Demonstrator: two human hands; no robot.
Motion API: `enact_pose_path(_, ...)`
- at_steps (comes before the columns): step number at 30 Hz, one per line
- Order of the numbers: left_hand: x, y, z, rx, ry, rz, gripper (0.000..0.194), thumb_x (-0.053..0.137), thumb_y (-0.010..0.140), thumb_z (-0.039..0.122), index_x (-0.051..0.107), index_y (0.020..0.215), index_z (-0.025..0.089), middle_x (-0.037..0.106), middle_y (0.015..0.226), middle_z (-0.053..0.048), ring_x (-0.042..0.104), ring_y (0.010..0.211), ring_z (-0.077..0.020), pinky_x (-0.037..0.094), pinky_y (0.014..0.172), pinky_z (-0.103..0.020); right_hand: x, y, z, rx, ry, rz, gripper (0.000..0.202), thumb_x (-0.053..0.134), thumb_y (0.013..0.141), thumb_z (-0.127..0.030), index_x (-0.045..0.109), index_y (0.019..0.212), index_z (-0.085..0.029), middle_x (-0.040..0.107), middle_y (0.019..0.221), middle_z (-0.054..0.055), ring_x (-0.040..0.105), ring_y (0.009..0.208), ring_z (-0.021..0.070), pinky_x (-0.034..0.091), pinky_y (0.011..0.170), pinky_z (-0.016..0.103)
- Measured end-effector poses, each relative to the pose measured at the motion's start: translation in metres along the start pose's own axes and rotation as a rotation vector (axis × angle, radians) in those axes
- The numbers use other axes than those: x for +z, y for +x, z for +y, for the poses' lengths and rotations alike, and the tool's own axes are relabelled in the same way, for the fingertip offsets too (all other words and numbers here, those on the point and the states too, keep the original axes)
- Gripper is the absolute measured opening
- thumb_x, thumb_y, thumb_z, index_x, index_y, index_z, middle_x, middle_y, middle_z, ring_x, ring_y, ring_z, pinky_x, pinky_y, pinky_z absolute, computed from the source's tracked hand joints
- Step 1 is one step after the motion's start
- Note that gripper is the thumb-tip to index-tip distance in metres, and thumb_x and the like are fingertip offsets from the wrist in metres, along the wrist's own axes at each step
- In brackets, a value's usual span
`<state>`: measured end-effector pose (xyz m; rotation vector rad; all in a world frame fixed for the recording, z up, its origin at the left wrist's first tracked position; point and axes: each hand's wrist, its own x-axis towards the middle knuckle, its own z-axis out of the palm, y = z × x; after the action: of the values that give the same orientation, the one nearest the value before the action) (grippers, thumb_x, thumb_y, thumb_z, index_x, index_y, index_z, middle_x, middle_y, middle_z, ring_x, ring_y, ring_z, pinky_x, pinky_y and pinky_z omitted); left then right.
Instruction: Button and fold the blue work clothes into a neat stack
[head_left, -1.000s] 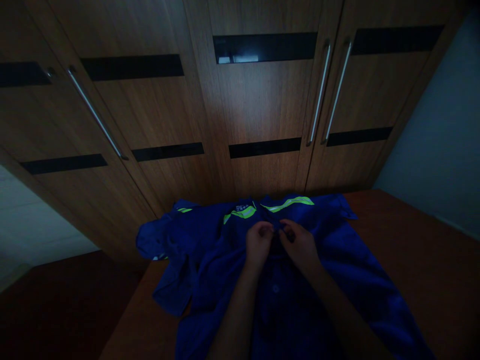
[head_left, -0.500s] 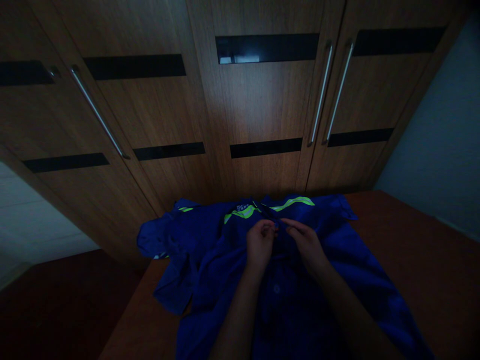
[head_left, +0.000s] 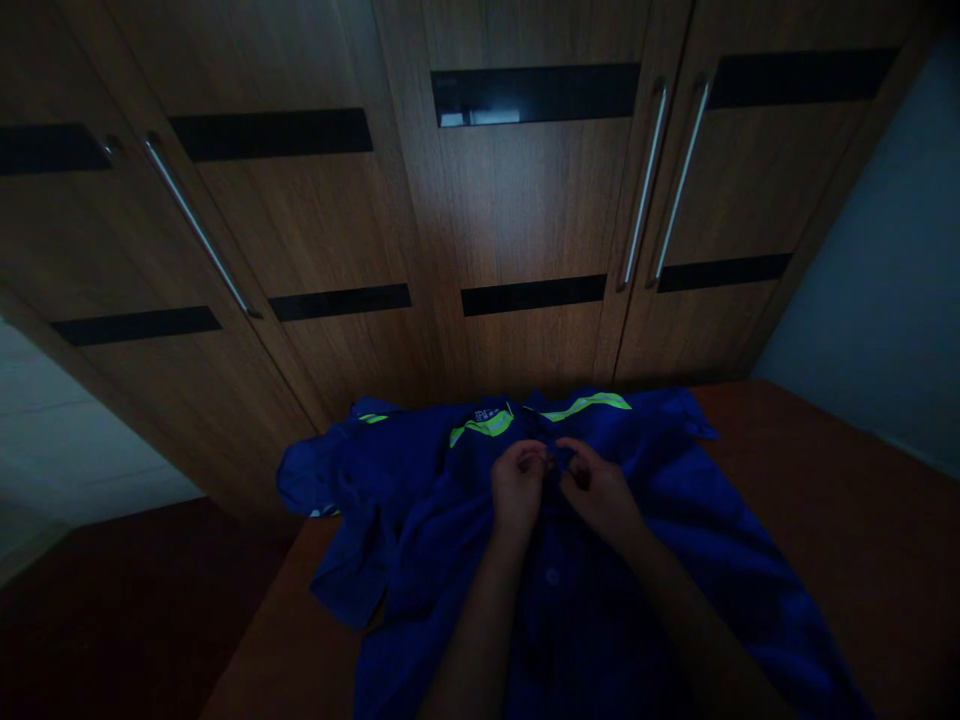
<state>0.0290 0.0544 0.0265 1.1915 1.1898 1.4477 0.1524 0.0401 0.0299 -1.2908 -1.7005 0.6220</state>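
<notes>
A dark blue work jacket [head_left: 442,520] with yellow-green reflective strips lies spread on a reddish-brown tabletop, its front facing up. Both hands are at the middle of its chest, on the front opening. My left hand [head_left: 519,485] pinches the cloth edge between thumb and fingers. Close beside it, my right hand [head_left: 600,490] has its index finger and thumb curled at the same opening, pinching the other edge of cloth. Below the hands a round button [head_left: 553,577] shows on the front. Whatever lies between the fingertips is too dark and small to make out.
Behind the tabletop [head_left: 810,480] stands a wooden wardrobe [head_left: 517,210] with black inlays and long metal handles. A pale wall [head_left: 885,300] rises at the right. Another light surface [head_left: 67,440] and the dark floor [head_left: 135,600] are at the left.
My right thumb and fingers have shifted slightly, bending closer to the left fingertips. My left hand has barely moved. The jacket lies as before.
</notes>
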Motion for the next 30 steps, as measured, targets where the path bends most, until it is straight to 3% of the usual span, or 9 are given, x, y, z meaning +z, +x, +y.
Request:
enact_pose_path(14, 0.002, -0.003, 0.0, -0.086, -0.037, 0.058, 0.011, 0.058, 0.064, 0.012, 0.065, 0.071, 0.018, 0.063, 0.059, 0.002, 0.056, 0.053, -0.0112, 0.039, 0.05, -0.019, 0.0, -0.001, -0.002, 0.035, 0.103, -0.13, 0.046, 0.05, 0.072, -0.021, 0.049, 0.117, -0.016, 0.046, 0.052, -0.01, 0.048, 0.048, 0.0116, 0.037, 0.049, 0.022)
enact_pose_path(18, 0.003, -0.006, 0.003, -0.15, -0.127, 0.052, 0.009, 0.061, 0.066, 0.02, 0.064, 0.073, 0.017, 0.057, 0.054, 0.005, 0.049, 0.046, -0.0085, 0.034, 0.046, -0.019, -0.001, -0.003, -0.008, -0.009, 0.014, -0.157, 0.051, 0.049, 0.072, -0.019, 0.045, 0.123, -0.016, 0.049, 0.054, -0.009, 0.051, 0.05, 0.0123, 0.038, 0.051, 0.023)
enact_pose_path(21, 0.004, -0.008, 0.006, -0.185, -0.186, 0.047, 0.017, 0.066, 0.067, 0.032, 0.063, 0.073, 0.016, 0.056, 0.054, 0.005, 0.048, 0.047, -0.0081, 0.034, 0.047, -0.019, -0.001, -0.004, -0.01, -0.023, -0.034, -0.172, 0.055, 0.051, 0.072, -0.019, 0.042, 0.126, -0.015, 0.053, 0.056, -0.008, 0.053, 0.052, 0.0131, 0.04, 0.053, 0.023)
enact_pose_path(25, 0.005, -0.009, 0.007, -0.218, -0.223, 0.093, 0.023, 0.072, 0.061, 0.03, 0.061, 0.075, 0.016, 0.054, 0.053, 0.006, 0.047, 0.047, -0.0074, 0.032, 0.046, -0.019, -0.001, -0.005, -0.011, -0.022, -0.032, -0.199, 0.057, 0.055, 0.072, -0.021, 0.042, 0.127, -0.016, 0.054, 0.057, -0.008, 0.054, 0.052, 0.0134, 0.04, 0.054, 0.024)
enact_pose_path(30, 0.004, -0.008, 0.003, -0.257, -0.26, 0.141, 0.021, 0.068, 0.061, 0.027, 0.059, 0.078, 0.016, 0.054, 0.054, 0.007, 0.048, 0.046, -0.0071, 0.035, 0.047, -0.019, -0.002, -0.004, -0.013, -0.004, 0.047, -0.165, 0.042, 0.05, 0.083, -0.033, 0.048, 0.122, -0.018, 0.055, 0.057, -0.006, 0.054, 0.052, 0.0133, 0.039, 0.051, 0.023)
